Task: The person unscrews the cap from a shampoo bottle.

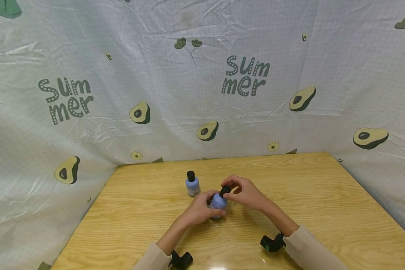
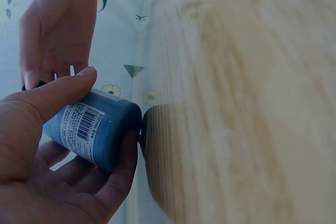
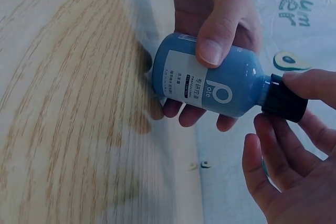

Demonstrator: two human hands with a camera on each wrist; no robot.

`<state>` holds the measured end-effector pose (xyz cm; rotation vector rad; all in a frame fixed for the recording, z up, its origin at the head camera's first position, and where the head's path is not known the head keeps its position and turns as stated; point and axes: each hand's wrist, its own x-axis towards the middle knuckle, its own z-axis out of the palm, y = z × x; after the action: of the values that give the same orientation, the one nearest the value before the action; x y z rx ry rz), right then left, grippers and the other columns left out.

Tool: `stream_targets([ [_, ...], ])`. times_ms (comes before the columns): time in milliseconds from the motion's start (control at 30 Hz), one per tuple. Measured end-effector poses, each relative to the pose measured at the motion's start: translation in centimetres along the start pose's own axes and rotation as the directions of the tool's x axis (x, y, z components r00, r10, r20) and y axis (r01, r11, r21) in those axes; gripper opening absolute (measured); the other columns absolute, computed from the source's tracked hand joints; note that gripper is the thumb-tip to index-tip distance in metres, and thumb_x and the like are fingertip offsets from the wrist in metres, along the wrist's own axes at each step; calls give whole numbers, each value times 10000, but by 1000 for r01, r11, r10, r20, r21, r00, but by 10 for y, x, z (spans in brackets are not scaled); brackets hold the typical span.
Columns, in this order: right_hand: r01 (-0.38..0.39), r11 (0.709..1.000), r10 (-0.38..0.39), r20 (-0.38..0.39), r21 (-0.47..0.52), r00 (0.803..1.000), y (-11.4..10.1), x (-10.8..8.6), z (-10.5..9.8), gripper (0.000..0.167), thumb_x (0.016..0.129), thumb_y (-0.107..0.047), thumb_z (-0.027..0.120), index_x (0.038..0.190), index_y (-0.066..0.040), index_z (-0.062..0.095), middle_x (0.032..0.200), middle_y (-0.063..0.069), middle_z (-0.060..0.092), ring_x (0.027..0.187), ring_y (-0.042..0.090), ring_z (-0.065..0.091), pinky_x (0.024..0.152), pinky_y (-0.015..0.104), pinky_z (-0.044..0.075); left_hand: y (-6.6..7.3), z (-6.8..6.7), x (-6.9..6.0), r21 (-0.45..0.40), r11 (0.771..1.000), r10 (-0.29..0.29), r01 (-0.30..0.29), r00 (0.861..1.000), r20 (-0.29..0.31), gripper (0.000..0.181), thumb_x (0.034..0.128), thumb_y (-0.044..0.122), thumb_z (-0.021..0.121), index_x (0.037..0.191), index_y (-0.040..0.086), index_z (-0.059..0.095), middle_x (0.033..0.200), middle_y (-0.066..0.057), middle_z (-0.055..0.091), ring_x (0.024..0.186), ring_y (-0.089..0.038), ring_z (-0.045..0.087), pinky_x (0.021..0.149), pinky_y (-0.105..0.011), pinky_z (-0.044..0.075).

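Note:
A small blue bottle [image 1: 218, 201] with a white printed label is held tilted just over the table. My left hand [image 1: 200, 210] wraps round its body, thumb on one side and fingers on the other. At the neck, my right hand [image 1: 246, 193] pinches the black cap [image 3: 284, 99] between thumb and fingers. The cap sits on the bottle's neck in the right wrist view. In the left wrist view the barcode label [image 2: 83, 129] and the bottle's base show, while the cap is mostly hidden.
A second blue bottle [image 1: 192, 186] with a black cap stands upright on the wooden table [image 1: 138, 202], behind my left hand. A white curtain [image 1: 175, 86] printed with avocados hangs behind the table and along its sides.

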<state>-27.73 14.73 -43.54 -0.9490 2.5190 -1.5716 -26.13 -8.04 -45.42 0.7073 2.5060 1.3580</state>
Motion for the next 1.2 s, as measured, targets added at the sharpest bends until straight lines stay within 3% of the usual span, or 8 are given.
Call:
stream_targets([
  [200,21,1000,-21,29,-4,999,0,0,-2,307,959,-160,736,1238,-54,664,1172,105,687,1031,146,649,861,284,556,1,0,0,-19,1000,2,-2,1000,7,586,881,237,831,1402,86,609,1286,-97,690,1126,-219,666,903,-386,561],
  [433,-12,1000,13,30,-7,999,3,0,-4,292,968,-234,742,1214,-91,674,1141,90,689,1003,149,645,850,295,560,3,-1,-1,-3,1000,-1,1,1000,9,590,882,233,831,1409,89,609,1287,-87,691,1119,-220,663,898,-381,556],
  [833,25,1000,-25,73,3,997,0,0,-5,334,951,-118,719,1248,15,645,1160,122,680,1012,129,635,854,275,551,3,0,0,-5,1000,6,-6,1000,4,554,876,216,836,1377,98,631,1259,-76,697,1078,-191,657,865,-335,550],
  [1200,0,1000,1,66,-8,998,1,0,-6,321,996,-231,704,1217,-3,661,1104,97,686,969,131,636,824,292,561,3,0,-1,-23,1000,-5,5,1000,10,564,880,221,838,1385,94,623,1278,-92,686,1116,-223,663,878,-360,558],
])
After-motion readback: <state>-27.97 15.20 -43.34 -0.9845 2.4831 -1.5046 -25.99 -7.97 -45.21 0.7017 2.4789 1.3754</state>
